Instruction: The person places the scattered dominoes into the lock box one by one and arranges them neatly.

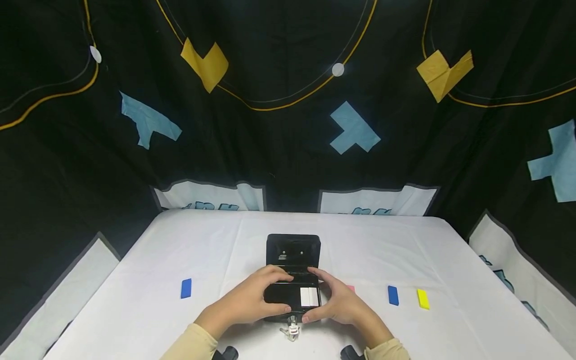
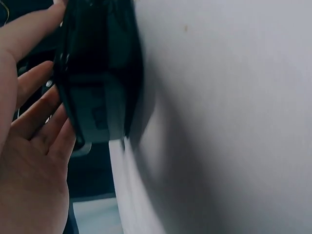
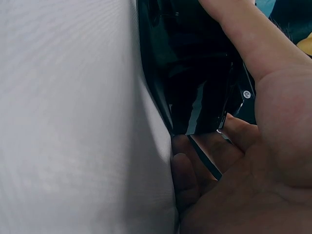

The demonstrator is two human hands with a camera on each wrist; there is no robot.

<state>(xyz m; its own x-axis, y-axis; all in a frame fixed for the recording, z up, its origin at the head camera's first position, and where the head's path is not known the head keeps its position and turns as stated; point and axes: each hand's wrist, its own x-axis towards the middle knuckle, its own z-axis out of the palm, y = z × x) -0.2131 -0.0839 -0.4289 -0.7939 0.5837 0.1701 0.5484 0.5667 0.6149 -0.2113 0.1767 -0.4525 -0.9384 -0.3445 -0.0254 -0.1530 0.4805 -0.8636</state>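
- 1 black curtain (image 1: 279, 160) hangs behind everything, with blue and yellow shapes on it.
- 1 white surface (image 1: 135, 280) carries the things.
- 1 black box (image 1: 284, 292) sits mid-surface between the 2 hands, its lid (image 1: 292, 247) raised on the far side. It looks rigid and glossy, probably metal: likely moderately heavy, a little slippery, hardly fragile. Its side walls seem the sound place to hold; the hinged lid could swing.
- 2 grips, both bare hands, span the box widely. The left grip (image 1: 247, 300) has fingers and thumb bent about the left side; the right grip (image 1: 342, 302) mirrors it on the right. How firmly they press, I cannot tell.
- 1 bunch of keys (image 1: 292, 331) at the box's front edge.
- 4 small tiles: 1 blue tile (image 1: 186, 288) to the left; pink (image 1: 351, 288), blue and yellow ones to the right.
- 2 white blocks (image 1: 308, 297), apparently, inside the box, right side.
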